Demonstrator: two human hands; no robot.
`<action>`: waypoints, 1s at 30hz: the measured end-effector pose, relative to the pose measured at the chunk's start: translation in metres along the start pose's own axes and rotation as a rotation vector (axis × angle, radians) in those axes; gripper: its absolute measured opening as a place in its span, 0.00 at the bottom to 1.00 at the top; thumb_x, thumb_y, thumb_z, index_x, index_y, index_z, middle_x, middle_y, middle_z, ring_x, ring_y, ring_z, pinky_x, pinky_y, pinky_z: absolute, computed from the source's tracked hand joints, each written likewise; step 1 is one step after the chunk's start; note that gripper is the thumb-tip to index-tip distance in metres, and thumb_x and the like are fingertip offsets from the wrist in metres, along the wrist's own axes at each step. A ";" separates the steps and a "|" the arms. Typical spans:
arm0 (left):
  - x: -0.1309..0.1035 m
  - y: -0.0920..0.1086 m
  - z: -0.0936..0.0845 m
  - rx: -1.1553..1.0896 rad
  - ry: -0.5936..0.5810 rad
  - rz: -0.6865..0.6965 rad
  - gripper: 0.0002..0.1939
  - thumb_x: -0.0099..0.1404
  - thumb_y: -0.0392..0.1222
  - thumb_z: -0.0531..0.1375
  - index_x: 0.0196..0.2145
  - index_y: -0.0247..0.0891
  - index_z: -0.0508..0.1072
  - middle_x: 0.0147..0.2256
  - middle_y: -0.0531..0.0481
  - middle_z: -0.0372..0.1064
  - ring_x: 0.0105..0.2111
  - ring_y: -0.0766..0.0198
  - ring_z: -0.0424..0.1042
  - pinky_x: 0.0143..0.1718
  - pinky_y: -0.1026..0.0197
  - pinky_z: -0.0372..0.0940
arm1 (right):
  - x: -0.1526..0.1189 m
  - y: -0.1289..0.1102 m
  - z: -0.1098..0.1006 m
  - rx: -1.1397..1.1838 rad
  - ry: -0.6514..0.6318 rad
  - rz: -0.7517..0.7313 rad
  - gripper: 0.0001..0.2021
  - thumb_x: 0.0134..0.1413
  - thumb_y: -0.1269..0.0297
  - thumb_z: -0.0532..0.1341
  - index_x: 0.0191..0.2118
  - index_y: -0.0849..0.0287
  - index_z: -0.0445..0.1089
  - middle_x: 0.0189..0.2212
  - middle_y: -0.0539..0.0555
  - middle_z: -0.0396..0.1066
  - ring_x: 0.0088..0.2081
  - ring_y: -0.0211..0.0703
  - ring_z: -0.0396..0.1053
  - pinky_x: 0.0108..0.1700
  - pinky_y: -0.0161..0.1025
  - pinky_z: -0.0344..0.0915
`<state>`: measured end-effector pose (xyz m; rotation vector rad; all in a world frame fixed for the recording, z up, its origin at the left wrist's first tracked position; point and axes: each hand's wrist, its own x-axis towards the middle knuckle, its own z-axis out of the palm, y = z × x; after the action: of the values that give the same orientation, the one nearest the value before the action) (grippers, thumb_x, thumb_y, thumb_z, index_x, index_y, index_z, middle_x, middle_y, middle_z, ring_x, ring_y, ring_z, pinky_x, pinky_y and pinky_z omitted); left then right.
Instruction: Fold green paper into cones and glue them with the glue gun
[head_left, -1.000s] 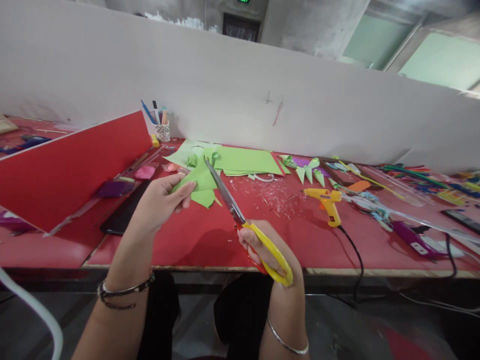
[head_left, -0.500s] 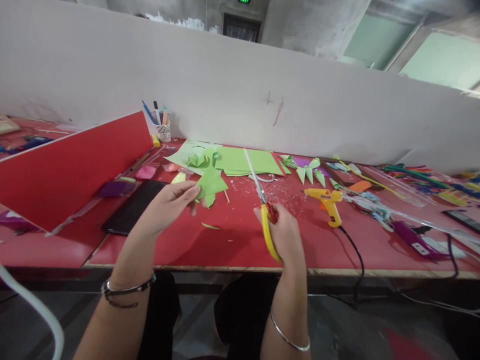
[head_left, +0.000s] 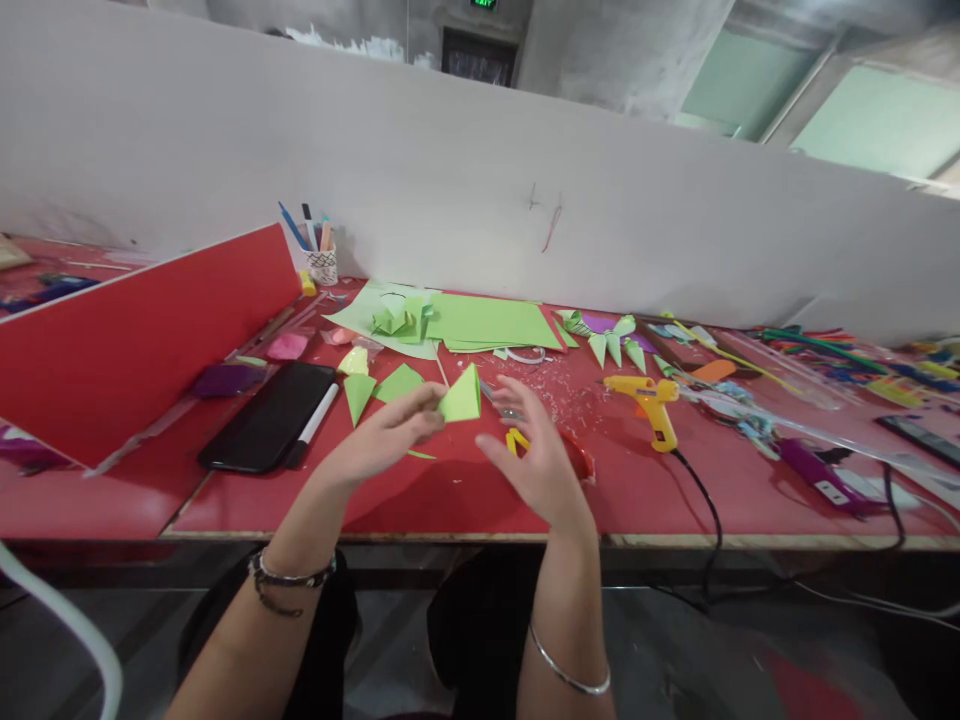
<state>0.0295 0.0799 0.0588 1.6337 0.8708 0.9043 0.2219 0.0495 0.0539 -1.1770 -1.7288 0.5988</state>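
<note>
My left hand (head_left: 397, 430) pinches a folded piece of green paper (head_left: 463, 397) between thumb and fingers, above the red table. Just to the right of the paper, my right hand (head_left: 529, 450) is open, its fingers apart and holding nothing. Beneath that hand lie the scissors (head_left: 517, 440), their yellow and red handles partly covered by it. Two other green paper pieces lie close to my left hand: a cone-like one (head_left: 360, 396) and a flat one (head_left: 400, 380). A thin green paper sliver (head_left: 421, 456) rests nearer the front edge.
A yellow glue gun (head_left: 651, 402) with a black cord stands at the right. Green sheets (head_left: 491, 320) and folded green cones (head_left: 613, 348) lie behind. To the left are a black phone (head_left: 268, 415), a marker (head_left: 315, 418), a leaning red board (head_left: 157, 335) and a pen cup (head_left: 321, 264).
My right hand has let go of the scissors, which now lie on the table. My left hand has moved right with the green paper, uncovering other paper pieces and the marker.
</note>
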 end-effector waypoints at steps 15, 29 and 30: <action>-0.002 0.011 0.008 0.570 -0.299 0.305 0.11 0.63 0.45 0.53 0.33 0.36 0.70 0.28 0.51 0.68 0.29 0.68 0.65 0.31 0.65 0.58 | -0.002 -0.028 0.006 0.371 -0.109 -0.121 0.12 0.45 0.66 0.63 0.38 0.56 0.67 0.36 0.51 0.65 0.37 0.39 0.65 0.39 0.37 0.63; -0.002 0.008 0.005 0.797 -0.104 0.542 0.14 0.64 0.45 0.52 0.25 0.35 0.67 0.22 0.52 0.67 0.25 0.68 0.64 0.33 0.62 0.58 | -0.003 -0.031 0.001 0.257 -0.225 -0.255 0.14 0.46 0.68 0.63 0.42 0.52 0.68 0.38 0.51 0.67 0.36 0.38 0.66 0.40 0.37 0.64; -0.003 0.009 0.005 0.804 -0.100 0.532 0.14 0.64 0.45 0.52 0.24 0.35 0.67 0.22 0.52 0.67 0.24 0.68 0.64 0.33 0.62 0.58 | -0.003 -0.030 0.001 0.258 -0.222 -0.255 0.14 0.46 0.68 0.63 0.42 0.52 0.69 0.37 0.51 0.67 0.36 0.38 0.66 0.40 0.37 0.64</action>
<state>0.0336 0.0736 0.0664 2.6716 0.7848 0.8557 0.2080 0.0341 0.0764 -0.7186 -1.8846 0.7901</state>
